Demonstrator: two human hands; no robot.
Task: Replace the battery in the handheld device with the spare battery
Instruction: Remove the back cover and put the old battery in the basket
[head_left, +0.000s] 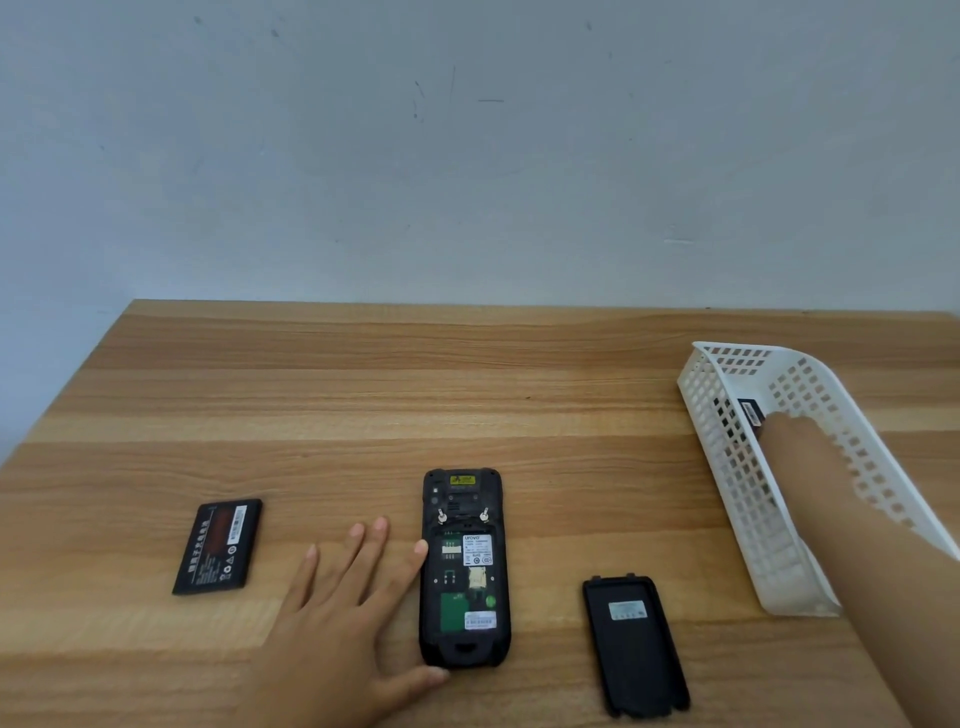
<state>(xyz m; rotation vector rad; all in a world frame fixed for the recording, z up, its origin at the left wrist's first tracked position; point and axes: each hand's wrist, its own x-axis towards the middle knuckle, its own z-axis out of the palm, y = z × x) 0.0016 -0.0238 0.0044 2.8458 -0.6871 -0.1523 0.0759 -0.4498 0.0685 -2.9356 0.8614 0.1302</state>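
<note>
The black handheld device (464, 569) lies face down in the middle of the wooden table, its battery bay bare with labels and contacts showing. My left hand (347, 605) rests flat beside it, fingers spread, index and thumb touching its left edge. A black battery (218, 546) lies apart at the left. The black back cover (635, 644) lies to the device's right. My right hand (802, 452) reaches into the white basket (727, 457), fingertips at a black spare battery (749, 412) inside; the grip itself is hidden.
The white perforated basket stands at the right side of the table, tilted toward me. The table's far edge (467, 304) meets a pale wall. My right forearm (893, 597) crosses the basket's near corner.
</note>
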